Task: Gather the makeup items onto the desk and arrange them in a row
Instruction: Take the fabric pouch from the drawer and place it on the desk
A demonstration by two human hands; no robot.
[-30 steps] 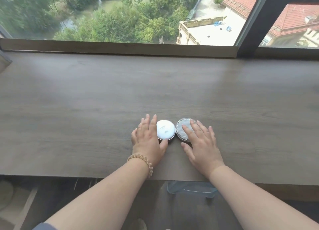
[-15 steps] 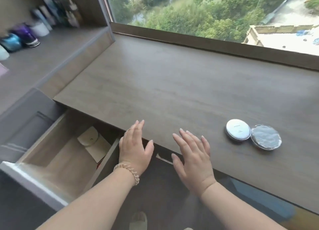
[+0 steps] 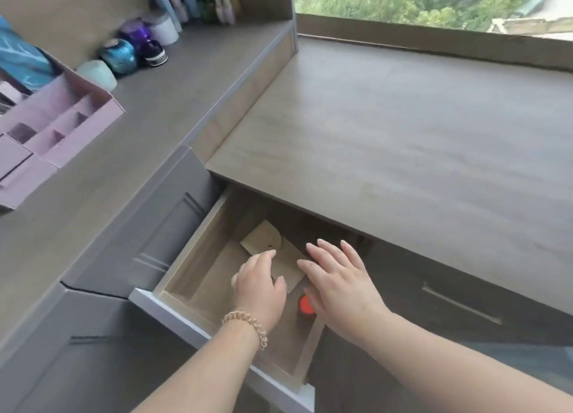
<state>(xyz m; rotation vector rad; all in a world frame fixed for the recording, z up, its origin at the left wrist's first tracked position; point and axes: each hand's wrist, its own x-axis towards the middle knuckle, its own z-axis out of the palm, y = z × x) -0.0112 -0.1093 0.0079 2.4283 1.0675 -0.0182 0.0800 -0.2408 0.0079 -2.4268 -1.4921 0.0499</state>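
Observation:
An open drawer [image 3: 198, 257] sits under the left end of the wooden desk [image 3: 387, 139]. Inside it lie beige pouches [image 3: 262, 237] and a small red-orange object [image 3: 306, 304], partly hidden by my right hand. My left hand [image 3: 259, 284] reaches into the drawer over a pouch, fingers slightly curled, holding nothing I can see. My right hand [image 3: 338, 280] hovers flat over the drawer's right part, fingers spread and empty. The two round compacts are out of view.
A raised side counter [image 3: 186, 65] on the left carries a pink compartment organizer [image 3: 59, 124], jars [image 3: 119, 55] and bottles [image 3: 198, 0]. A closed drawer with a handle [image 3: 459, 302] is to the right of the open one. The window sill runs along the desk's far edge.
My view swung left, away from the two compacts on the desk. Both hands left the desk edge and moved down into the open drawer.

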